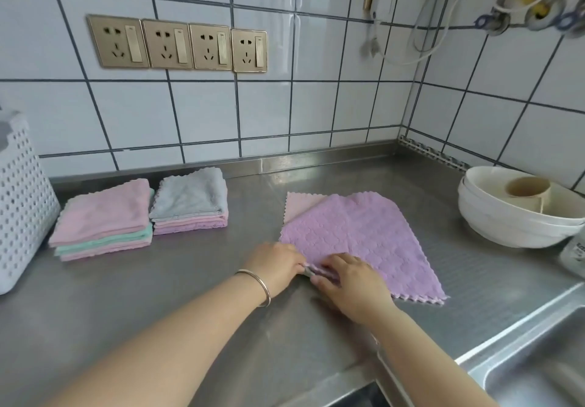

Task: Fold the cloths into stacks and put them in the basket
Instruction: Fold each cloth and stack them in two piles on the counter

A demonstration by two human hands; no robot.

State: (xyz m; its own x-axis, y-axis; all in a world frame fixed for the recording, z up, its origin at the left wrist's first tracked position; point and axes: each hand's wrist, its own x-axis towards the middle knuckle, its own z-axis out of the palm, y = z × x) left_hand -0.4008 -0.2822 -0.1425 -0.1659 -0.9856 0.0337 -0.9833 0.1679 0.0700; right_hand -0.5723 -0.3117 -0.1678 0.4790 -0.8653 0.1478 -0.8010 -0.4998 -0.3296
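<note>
Pinching the near corner of a purple cloth (357, 232) mid-bench (190, 295), left grip (278, 265) and right grip (351, 280) both grasping it.

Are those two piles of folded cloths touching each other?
Cannot tell. In the head view the left stack and right stack meet edge to edge, no clear gap or contact.

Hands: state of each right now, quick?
Left hand: pinching the near corner of the purple cloth.
Right hand: fingers curled on the same corner.
</note>
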